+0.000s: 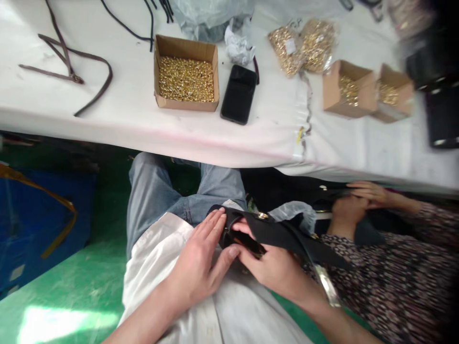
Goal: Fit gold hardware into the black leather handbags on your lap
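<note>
Left hand (199,253) and right hand (278,270) hold a black bag (272,234), fingers (216,222) clasping its left end, its long axis stretching rightward.

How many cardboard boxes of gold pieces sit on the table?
3: a large box left of the phone; a smaller box to the phone's right; and another small box just right of that one. Others may be hidden.

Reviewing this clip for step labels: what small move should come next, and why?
Perhaps ease the right hand deeper into the black, leather-like bag with gold-coloured hardware: that hand's fingers show inside the opening, while the left hand lies against one end, apparently steadying it.
</note>
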`<action>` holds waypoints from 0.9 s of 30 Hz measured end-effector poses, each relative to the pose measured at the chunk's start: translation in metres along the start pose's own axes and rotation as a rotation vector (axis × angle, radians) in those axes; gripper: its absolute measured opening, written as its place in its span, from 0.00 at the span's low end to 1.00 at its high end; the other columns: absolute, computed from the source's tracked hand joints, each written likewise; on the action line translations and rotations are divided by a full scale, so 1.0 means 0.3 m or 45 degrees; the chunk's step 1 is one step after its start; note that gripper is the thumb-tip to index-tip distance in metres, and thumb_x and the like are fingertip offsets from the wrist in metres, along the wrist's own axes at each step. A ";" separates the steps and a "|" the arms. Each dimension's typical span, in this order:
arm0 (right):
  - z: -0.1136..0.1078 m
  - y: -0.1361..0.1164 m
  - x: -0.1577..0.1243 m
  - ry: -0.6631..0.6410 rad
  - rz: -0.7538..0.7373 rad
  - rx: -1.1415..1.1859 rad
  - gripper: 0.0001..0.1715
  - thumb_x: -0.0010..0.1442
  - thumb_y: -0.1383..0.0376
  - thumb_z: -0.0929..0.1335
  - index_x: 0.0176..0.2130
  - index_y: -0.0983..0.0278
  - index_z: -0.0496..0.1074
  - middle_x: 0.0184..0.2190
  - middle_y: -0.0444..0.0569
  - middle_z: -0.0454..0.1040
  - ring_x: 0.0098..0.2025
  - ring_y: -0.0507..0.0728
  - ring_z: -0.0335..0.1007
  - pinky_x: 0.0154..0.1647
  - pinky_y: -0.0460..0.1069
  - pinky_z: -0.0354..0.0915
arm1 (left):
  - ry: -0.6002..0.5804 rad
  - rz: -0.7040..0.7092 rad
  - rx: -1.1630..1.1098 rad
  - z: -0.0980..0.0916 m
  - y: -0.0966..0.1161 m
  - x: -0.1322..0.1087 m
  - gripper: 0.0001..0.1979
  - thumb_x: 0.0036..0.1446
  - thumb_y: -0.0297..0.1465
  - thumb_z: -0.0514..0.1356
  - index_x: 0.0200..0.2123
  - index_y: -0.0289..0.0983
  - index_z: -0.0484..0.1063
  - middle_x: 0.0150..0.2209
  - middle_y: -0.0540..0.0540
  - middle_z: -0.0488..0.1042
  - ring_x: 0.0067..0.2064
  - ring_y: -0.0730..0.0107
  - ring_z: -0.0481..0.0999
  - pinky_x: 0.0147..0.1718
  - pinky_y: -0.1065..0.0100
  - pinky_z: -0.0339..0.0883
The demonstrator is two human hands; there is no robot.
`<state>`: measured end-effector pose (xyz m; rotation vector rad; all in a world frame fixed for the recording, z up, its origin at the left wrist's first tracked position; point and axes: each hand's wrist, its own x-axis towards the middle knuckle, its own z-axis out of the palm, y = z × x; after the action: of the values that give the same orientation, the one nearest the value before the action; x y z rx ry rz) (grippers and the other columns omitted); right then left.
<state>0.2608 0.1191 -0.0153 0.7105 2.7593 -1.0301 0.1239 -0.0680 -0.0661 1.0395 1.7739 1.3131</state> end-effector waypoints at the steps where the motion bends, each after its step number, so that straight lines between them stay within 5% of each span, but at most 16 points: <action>1: -0.006 -0.016 0.002 -0.001 -0.032 -0.064 0.24 0.72 0.56 0.74 0.65 0.51 0.81 0.57 0.53 0.85 0.68 0.70 0.76 0.75 0.67 0.71 | 0.015 0.009 0.005 0.007 -0.006 -0.004 0.37 0.78 0.41 0.62 0.83 0.45 0.54 0.82 0.40 0.57 0.82 0.43 0.57 0.79 0.37 0.63; 7: 0.014 -0.032 0.016 0.154 -0.137 -0.257 0.19 0.73 0.57 0.75 0.61 0.50 0.83 0.57 0.52 0.85 0.61 0.71 0.82 0.70 0.67 0.74 | 0.071 0.027 0.089 0.038 -0.029 -0.010 0.44 0.74 0.43 0.67 0.84 0.47 0.51 0.82 0.40 0.57 0.81 0.36 0.59 0.76 0.33 0.68; 13: 0.052 -0.026 0.044 0.312 -0.216 -0.271 0.10 0.73 0.62 0.72 0.53 0.52 0.80 0.46 0.48 0.87 0.45 0.64 0.86 0.50 0.59 0.77 | -0.041 0.006 0.093 0.003 0.008 0.005 0.43 0.75 0.45 0.65 0.83 0.40 0.52 0.83 0.37 0.53 0.83 0.40 0.53 0.79 0.34 0.61; 21: 0.058 -0.038 0.045 0.328 -0.320 -0.354 0.10 0.75 0.65 0.71 0.55 0.54 0.75 0.50 0.48 0.87 0.50 0.62 0.86 0.57 0.57 0.76 | -0.031 0.018 0.034 0.009 0.004 0.009 0.42 0.76 0.44 0.64 0.83 0.40 0.50 0.83 0.38 0.52 0.84 0.43 0.51 0.81 0.36 0.57; 27: 0.071 -0.043 0.056 0.552 -0.475 -0.467 0.10 0.75 0.67 0.73 0.54 0.59 0.77 0.49 0.46 0.87 0.49 0.57 0.86 0.59 0.50 0.75 | 0.001 0.030 0.028 0.012 0.000 0.005 0.40 0.77 0.41 0.62 0.83 0.39 0.50 0.84 0.40 0.51 0.84 0.47 0.51 0.82 0.40 0.56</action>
<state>0.2387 0.1034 -0.0284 0.4094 3.4153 -0.4101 0.1263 -0.0652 -0.0671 1.0756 1.7852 1.3112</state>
